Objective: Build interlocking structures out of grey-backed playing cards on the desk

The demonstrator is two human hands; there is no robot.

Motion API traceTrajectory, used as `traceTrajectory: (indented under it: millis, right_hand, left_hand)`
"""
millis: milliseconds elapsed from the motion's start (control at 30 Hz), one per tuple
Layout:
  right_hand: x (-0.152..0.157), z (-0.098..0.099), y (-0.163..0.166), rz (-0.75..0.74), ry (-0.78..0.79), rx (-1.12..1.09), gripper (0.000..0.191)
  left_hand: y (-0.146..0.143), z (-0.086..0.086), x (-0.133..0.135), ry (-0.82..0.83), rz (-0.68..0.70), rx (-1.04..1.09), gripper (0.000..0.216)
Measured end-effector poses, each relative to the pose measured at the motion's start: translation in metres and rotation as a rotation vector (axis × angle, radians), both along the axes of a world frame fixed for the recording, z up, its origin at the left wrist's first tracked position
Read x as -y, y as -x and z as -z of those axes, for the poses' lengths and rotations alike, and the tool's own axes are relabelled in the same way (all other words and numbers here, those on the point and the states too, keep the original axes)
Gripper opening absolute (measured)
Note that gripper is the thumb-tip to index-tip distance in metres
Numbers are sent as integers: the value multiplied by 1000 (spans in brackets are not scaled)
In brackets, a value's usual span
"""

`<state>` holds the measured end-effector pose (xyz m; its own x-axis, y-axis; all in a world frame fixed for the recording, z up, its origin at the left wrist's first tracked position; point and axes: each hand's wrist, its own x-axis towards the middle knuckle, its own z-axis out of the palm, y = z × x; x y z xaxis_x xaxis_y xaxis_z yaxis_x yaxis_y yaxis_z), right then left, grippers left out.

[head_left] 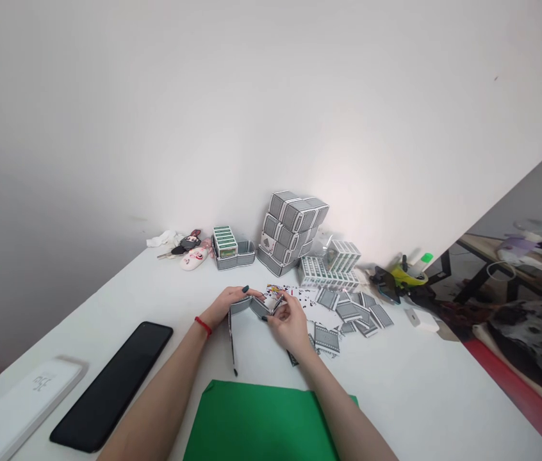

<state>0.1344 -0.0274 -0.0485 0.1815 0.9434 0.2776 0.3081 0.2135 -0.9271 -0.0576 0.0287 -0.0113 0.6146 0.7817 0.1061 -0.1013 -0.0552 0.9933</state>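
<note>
In the head view my left hand is closed on one end of a strip of folded, grey-backed playing cards. One section of the strip hangs down towards the table. My right hand pinches the other end, where the cards bend at an angle. Just beyond my fingers lie several face-up playing cards. Loose grey folded cards are scattered to the right of my right hand. Behind stands a stacked structure of folded cards, leaning near the wall.
A green sheet lies at the front edge. On the left are a black phone and a white power bank. Card boxes sit in a folded-card tray; more boxes stand right. A white charger rests farther right.
</note>
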Motion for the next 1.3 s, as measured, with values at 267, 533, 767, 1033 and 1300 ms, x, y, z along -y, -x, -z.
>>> traceTrajectory:
  millis: [267,533,767,1033,1300]
  right_hand:
    - [-2,-9,2,-7,84,-16,52]
    - [-6,1,-8,-155,115,-176,81]
    - [-44,-21,-47,9,38,173,27]
    - [-72,-30,-44,-40,167,503,36]
    - [-66,-42,-48,47,247,620,11]
  left_hand:
    - [-1,7,-2,5,-24,-24,44]
    - [0,8,-3,30,-109,-4,40]
    - [1,15,-7,22,-117,0,39]
    - [7,10,-6,-39,-21,29,37]
    - [9,-7,0,-127,-102,-52,33]
